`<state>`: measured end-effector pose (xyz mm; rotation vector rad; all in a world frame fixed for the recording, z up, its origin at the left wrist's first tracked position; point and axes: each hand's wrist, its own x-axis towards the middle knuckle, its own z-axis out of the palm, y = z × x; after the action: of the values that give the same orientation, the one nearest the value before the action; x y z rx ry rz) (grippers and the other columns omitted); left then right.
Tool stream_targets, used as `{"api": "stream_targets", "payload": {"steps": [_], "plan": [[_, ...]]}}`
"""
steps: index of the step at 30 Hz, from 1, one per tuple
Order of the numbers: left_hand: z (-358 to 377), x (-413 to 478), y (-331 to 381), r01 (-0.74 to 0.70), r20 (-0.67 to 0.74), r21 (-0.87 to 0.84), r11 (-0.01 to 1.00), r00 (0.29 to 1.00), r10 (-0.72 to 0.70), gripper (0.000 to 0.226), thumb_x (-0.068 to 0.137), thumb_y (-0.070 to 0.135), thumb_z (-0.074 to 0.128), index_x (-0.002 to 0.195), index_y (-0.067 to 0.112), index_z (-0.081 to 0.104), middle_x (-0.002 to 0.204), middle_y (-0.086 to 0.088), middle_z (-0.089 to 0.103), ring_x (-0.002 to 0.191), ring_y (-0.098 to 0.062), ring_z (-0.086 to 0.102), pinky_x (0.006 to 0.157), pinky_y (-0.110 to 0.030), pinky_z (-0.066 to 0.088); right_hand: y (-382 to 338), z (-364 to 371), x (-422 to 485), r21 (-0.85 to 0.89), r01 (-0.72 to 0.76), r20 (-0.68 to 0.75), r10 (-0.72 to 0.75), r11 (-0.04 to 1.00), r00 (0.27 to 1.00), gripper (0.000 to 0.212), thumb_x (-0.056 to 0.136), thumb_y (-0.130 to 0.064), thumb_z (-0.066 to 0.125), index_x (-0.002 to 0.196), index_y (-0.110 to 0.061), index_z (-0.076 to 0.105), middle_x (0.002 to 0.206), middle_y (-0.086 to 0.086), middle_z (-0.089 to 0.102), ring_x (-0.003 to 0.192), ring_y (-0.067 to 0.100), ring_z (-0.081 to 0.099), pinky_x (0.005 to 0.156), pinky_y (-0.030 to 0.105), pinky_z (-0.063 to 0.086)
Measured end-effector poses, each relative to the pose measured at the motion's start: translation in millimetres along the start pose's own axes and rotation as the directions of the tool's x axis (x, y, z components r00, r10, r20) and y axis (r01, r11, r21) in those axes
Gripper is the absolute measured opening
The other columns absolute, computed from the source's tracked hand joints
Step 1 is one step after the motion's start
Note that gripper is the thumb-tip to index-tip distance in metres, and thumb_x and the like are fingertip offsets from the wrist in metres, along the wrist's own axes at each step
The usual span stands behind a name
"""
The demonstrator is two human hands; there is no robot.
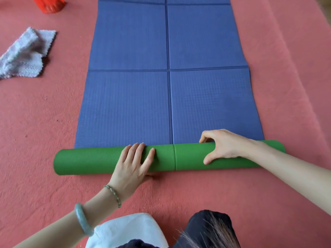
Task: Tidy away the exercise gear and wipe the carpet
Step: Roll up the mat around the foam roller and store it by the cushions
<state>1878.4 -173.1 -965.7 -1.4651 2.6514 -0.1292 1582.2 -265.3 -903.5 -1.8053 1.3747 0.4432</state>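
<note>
A yoga mat lies lengthwise on the red carpet (35, 122), blue face (129, 104) up and marked with fold creases. Its near end is rolled into a green tube (89, 161) that lies crosswise in front of me. My left hand (133, 161) rests flat on the roll left of its middle, fingers straight and spread, thumb down by the carpet. My right hand (222, 145) arches over the right part of the roll, its fingers hooked over the far side and its thumb on the near side.
A crumpled grey cloth (25, 54) lies on the carpet to the left of the mat. A red container (48, 4) stands at the top left edge. My knees, in white and dark fabric (125, 230), are at the bottom.
</note>
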Motion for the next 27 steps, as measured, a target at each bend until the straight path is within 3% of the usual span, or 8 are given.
{"api": "stream_targets", "payload": {"steps": [5,7,11,13,15,18,22,27], "plan": [[-5,35,-28,-0.049,0.058,-0.04,0.998,0.997,0.052,0.094,0.045,0.055,0.082,0.117,0.009,0.043,0.091,-0.01,0.061,0.071,-0.028,0.058,0.062,-0.038,0.046,-13,-4,-9,-0.152,0.106,-0.206,-0.137,0.983,0.969,0.062,0.078,-0.037,0.07,0.134,-0.032,0.044,0.131,-0.01,0.046,0.121,0.01,0.038,0.103,0.031,0.035],[-10,49,-39,-0.057,0.14,-0.093,0.994,0.988,0.07,0.09,0.043,0.063,0.077,0.109,0.012,0.045,0.081,-0.004,0.058,0.063,-0.024,0.059,0.055,-0.034,0.045,-20,5,-14,-0.337,0.107,-0.249,-0.198,0.936,0.948,0.073,0.079,-0.032,0.064,0.143,-0.029,0.03,0.142,-0.005,0.036,0.13,0.014,0.03,0.109,0.033,0.026],[-19,69,-50,0.006,0.301,-0.255,0.967,0.951,0.074,0.078,0.058,0.063,0.067,0.115,0.019,0.037,0.099,0.002,0.058,0.088,-0.022,0.061,0.074,-0.036,0.045,-21,38,-15,-0.554,-0.015,-0.224,-0.131,0.832,0.966,0.11,0.072,-0.017,0.068,0.15,-0.023,-0.01,0.154,0.013,0.012,0.143,0.028,0.013,0.115,0.053,0.01],[-22,72,-52,0.035,0.31,-0.321,0.947,0.948,0.071,0.077,0.058,0.062,0.063,0.118,0.021,0.038,0.108,0.004,0.054,0.098,-0.019,0.057,0.082,-0.034,0.043,-15,48,-8,-0.603,-0.044,-0.25,-0.136,0.797,0.959,0.127,0.052,-0.011,0.08,0.151,-0.021,0.001,0.143,0.019,0.036,0.131,0.035,0.038,0.106,0.058,0.028],[-21,65,-53,-0.027,0.176,-0.292,0.956,0.981,0.081,0.082,0.055,0.067,0.055,0.121,0.019,0.044,0.114,0.001,0.054,0.1,-0.021,0.056,0.084,-0.035,0.045,-11,46,1,-0.596,-0.053,-0.305,-0.165,0.801,0.938,0.128,0.039,-0.007,0.084,0.147,-0.021,0.018,0.122,0.017,0.053,0.108,0.034,0.054,0.092,0.055,0.042],[-10,41,-52,-0.02,-0.043,-0.159,0.987,0.999,0.013,0.092,0.059,0.069,0.064,0.129,0.011,0.045,0.121,-0.009,0.056,0.102,-0.028,0.058,0.089,-0.038,0.041,-9,30,12,-0.596,0.001,-0.26,-0.194,0.803,0.946,0.106,0.067,-0.011,0.071,0.149,-0.029,0.007,0.125,0.006,0.043,0.114,0.028,0.044,0.095,0.044,0.035],[2,22,-51,0.046,-0.152,-0.053,0.998,0.987,-0.054,0.091,0.069,0.061,0.066,0.138,0.011,0.036,0.13,-0.015,0.052,0.118,-0.033,0.051,0.102,-0.047,0.034,-10,5,26,-0.484,0.04,-0.172,-0.14,0.874,0.975,0.097,0.07,-0.014,0.066,0.145,-0.037,0.008,0.12,-0.001,0.042,0.112,0.023,0.042,0.093,0.041,0.035],[1,52,-65,0.082,-0.104,-0.075,0.994,0.991,-0.09,0.09,0.052,0.054,0.082,0.125,0.014,0.047,0.105,-0.008,0.062,0.087,-0.029,0.06,0.077,-0.041,0.044,-15,-13,37,-0.395,0.013,-0.131,-0.07,0.919,0.989,0.097,0.065,-0.025,0.072,0.143,-0.037,0.016,0.122,0.0,0.042,0.117,0.022,0.039,0.097,0.039,0.032]]}}
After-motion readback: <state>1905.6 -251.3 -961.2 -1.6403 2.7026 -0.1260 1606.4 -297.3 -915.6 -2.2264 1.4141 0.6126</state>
